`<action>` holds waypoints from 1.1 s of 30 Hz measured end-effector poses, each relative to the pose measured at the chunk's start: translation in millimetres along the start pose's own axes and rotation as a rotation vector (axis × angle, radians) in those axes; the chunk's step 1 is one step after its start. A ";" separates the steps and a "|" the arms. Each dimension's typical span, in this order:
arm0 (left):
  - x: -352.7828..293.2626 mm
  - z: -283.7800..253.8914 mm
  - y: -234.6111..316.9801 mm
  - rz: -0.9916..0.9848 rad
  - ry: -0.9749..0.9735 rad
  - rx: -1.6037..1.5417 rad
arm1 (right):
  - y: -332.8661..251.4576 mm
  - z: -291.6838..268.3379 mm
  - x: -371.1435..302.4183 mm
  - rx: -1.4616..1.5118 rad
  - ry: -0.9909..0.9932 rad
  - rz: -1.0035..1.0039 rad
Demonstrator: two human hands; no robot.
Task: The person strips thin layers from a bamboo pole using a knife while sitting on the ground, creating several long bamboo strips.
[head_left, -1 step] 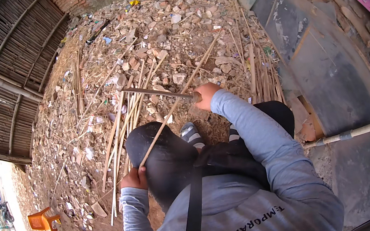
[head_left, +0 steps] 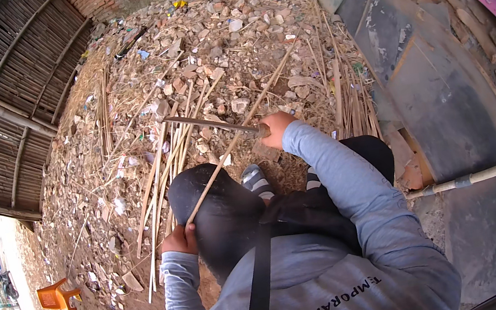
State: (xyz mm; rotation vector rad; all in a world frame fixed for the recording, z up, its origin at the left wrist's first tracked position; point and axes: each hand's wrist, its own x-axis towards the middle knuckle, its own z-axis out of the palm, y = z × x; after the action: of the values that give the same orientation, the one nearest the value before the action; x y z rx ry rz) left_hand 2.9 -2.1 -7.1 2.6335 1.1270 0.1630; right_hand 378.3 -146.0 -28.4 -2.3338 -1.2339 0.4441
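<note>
My left hand (head_left: 179, 240) is closed around the near end of a long, thin bamboo strip (head_left: 221, 165), beside my left knee. From there the strip slants across the knee, away and to the right over the ground. My right hand (head_left: 278, 129) grips the handle of a long-bladed knife (head_left: 211, 124), whose dark blade points left. Blade and strip cross just left of my right hand; whether they touch, I cannot tell. More pale bamboo strips (head_left: 170, 166) lie in a loose bundle left of my knee.
Stones and broken brick (head_left: 241, 104) litter the ground ahead. Further strips (head_left: 351, 93) lie by dark leaning boards (head_left: 437, 103) at right. A bamboo-slat wall (head_left: 3, 81) stands at left, an orange plastic chair (head_left: 59, 298) at lower left. My sandalled foot (head_left: 257, 182) shows between my knees.
</note>
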 end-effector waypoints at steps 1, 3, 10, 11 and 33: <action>0.1 0.1 -0.3 -0.002 -0.005 -0.001 | 0.0 0.5 -0.6 0.006 0.004 0.001; 0.5 0.2 0.2 0.006 -0.002 -0.009 | 1.8 2.7 -0.3 0.019 0.014 0.004; 0.4 -0.4 0.6 0.030 0.025 -0.010 | 4.6 2.5 -0.1 0.003 0.009 0.004; 0.2 -0.8 1.2 0.027 0.028 -0.008 | 4.1 2.0 0.0 -0.002 0.008 0.005; -0.5 -1.2 4.6 0.014 0.038 -0.011 | 1.6 -0.6 -3.9 0.048 0.026 -0.011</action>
State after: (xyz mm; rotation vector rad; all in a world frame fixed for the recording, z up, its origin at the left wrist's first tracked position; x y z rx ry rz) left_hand 5.4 -5.2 -4.6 2.6403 1.1168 0.2226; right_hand 377.6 -150.1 -28.5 -2.2846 -1.2104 0.4336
